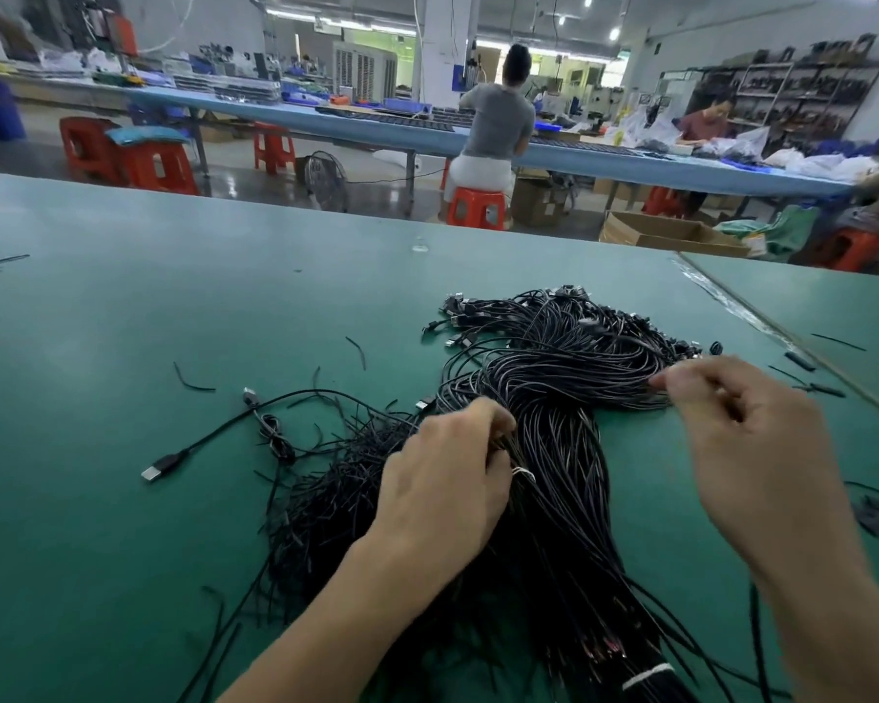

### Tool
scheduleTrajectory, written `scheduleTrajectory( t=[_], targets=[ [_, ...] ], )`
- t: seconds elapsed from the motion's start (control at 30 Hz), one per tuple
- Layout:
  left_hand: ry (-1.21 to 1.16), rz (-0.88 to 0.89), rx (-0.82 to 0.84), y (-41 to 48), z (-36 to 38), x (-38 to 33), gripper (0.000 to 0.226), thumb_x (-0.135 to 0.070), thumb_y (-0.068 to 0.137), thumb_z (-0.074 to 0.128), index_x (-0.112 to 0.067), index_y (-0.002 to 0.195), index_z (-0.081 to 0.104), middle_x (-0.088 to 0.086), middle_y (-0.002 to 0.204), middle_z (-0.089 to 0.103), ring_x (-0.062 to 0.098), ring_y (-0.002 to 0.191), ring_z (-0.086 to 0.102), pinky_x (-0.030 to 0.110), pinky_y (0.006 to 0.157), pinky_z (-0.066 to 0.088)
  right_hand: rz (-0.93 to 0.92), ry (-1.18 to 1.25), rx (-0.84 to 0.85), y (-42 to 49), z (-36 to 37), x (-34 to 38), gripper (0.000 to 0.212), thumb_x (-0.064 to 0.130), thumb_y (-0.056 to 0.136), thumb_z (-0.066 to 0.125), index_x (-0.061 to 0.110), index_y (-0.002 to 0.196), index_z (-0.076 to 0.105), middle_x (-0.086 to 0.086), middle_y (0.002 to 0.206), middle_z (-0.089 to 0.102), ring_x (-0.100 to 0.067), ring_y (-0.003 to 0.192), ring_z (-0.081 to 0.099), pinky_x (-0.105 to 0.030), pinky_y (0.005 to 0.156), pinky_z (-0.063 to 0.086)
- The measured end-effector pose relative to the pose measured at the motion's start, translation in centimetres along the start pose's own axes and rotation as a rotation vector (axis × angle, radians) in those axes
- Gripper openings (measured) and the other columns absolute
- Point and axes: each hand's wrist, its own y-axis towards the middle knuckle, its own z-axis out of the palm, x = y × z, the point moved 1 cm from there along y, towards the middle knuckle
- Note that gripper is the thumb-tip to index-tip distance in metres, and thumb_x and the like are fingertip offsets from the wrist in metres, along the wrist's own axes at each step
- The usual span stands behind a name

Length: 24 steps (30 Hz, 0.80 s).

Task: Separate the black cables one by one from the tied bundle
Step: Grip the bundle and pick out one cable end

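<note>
A thick bundle of black cables [559, 449] lies on the green table [173, 307], held by a white tie [523, 473] at its middle and another white tie [648, 674] near the front edge. The far ends fan out with USB plugs [465, 309]. My left hand [445, 479] grips the bundle beside the middle tie, fingers curled into the strands. My right hand [742, 428] is raised at the bundle's right side and pinches thin strands at its fingertips [663, 382]. A loose black cable with a USB plug [161, 466] lies to the left.
Short black cable offcuts [194, 380] are scattered over the table, more at the right edge [803, 360]. A taped seam [731, 301] joins a second green table on the right. Beyond, people sit at a long blue bench [376, 121] with red stools [475, 208] and cardboard boxes [666, 233].
</note>
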Motion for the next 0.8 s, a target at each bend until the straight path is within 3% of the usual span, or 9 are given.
scheduleTrajectory(
  t=[0.1,0.2,0.3,0.37,0.47,0.57,0.63,0.73,0.8],
  targets=[
    [-0.008,0.072,-0.058,0.2,-2.2,-0.3,0.038,-0.039,0.082,0.073,-0.045,0.106,0.045,-0.026,0.101,0.056,-0.006,0.093,0.051,0.01,0.076,0.042,0.001,-0.155,0.163,-1.1,0.2,0.8,0.017,0.042,0.093,0.057,0.037,0.079,0.067,0.022,0.055,0.057,-0.001,0.047,0.05,-0.025,0.052,0.037],
    [0.005,0.231,0.117,0.0,-2.6,-0.3,0.067,-0.061,0.078,0.07,-0.05,0.133,0.034,-0.028,0.131,0.041,-0.005,0.122,0.036,0.012,0.102,0.027,0.001,-0.173,0.376,-2.0,0.7,1.2,0.012,0.047,0.09,0.053,0.044,0.083,0.063,0.019,0.057,0.056,-0.005,0.05,0.048,-0.029,0.055,0.04],
    [0.021,0.302,0.146,0.2,-2.3,0.0,0.047,-0.07,0.089,0.049,-0.044,0.129,0.05,-0.028,0.13,0.048,-0.005,0.125,0.043,0.028,0.118,0.02,-0.083,-0.003,0.547,-2.3,0.8,1.3,0.015,0.046,0.09,0.053,0.038,0.086,0.065,0.011,0.052,0.046,-0.004,0.049,0.039,-0.021,0.052,0.034],
    [-0.056,0.236,0.123,0.3,-2.3,0.3,0.03,-0.064,0.093,0.046,-0.04,0.102,0.06,-0.024,0.099,0.061,-0.002,0.095,0.057,0.023,0.091,0.042,-0.126,0.152,0.545,-2.2,0.5,1.3,0.028,0.054,0.084,0.053,0.032,0.087,0.068,0.012,0.052,0.042,-0.002,0.05,0.036,-0.018,0.051,0.032],
    [-0.235,0.134,0.174,0.4,-2.2,0.4,0.031,-0.061,0.092,0.055,-0.032,0.08,0.057,-0.013,0.063,0.058,0.009,0.057,0.052,0.026,0.055,0.039,-0.13,0.394,0.473,-1.7,0.1,1.4,0.027,0.051,0.083,0.062,0.028,0.087,0.074,0.015,0.052,0.044,0.001,0.048,0.039,-0.005,0.049,0.031],
    [-0.273,0.133,0.466,-0.3,-2.1,-0.7,0.048,-0.079,0.077,0.059,-0.031,0.079,0.06,-0.014,0.054,0.051,0.004,0.047,0.043,0.025,0.049,0.036,-0.169,0.443,0.547,-1.5,0.1,1.1,0.016,0.042,0.083,0.066,0.029,0.086,0.076,0.014,0.062,0.062,0.005,0.057,0.053,-0.003,0.057,0.04],
    [-0.26,0.151,0.622,-0.7,-2.3,-1.4,0.053,-0.082,0.073,0.056,-0.03,0.085,0.063,-0.012,0.055,0.054,0.003,0.047,0.047,0.024,0.047,0.04,-0.15,0.353,0.698,-1.5,0.4,0.7,0.02,0.044,0.082,0.061,0.031,0.087,0.076,0.006,0.073,0.07,0.001,0.068,0.062,-0.014,0.065,0.05],
    [-0.453,0.065,0.653,-0.5,-2.6,-1.5,0.04,-0.064,0.085,0.063,-0.024,0.091,0.064,-0.006,0.06,0.057,0.007,0.047,0.054,0.027,0.044,0.045,-0.102,0.162,0.846,-1.7,0.6,0.0,0.036,0.062,0.079,0.06,0.032,0.092,0.074,-0.007,0.071,0.063,-0.012,0.068,0.054,-0.044,0.069,0.049],
    [-0.569,0.03,0.636,-0.2,-2.6,-1.4,0.032,-0.053,0.092,0.063,-0.021,0.091,0.066,-0.007,0.061,0.053,0.009,0.049,0.048,0.026,0.047,0.04,-0.111,0.149,0.805,-1.6,0.6,-0.2,0.044,0.072,0.078,0.06,0.034,0.095,0.074,-0.007,0.072,0.064,-0.012,0.066,0.052,-0.043,0.066,0.049]
  ],
)
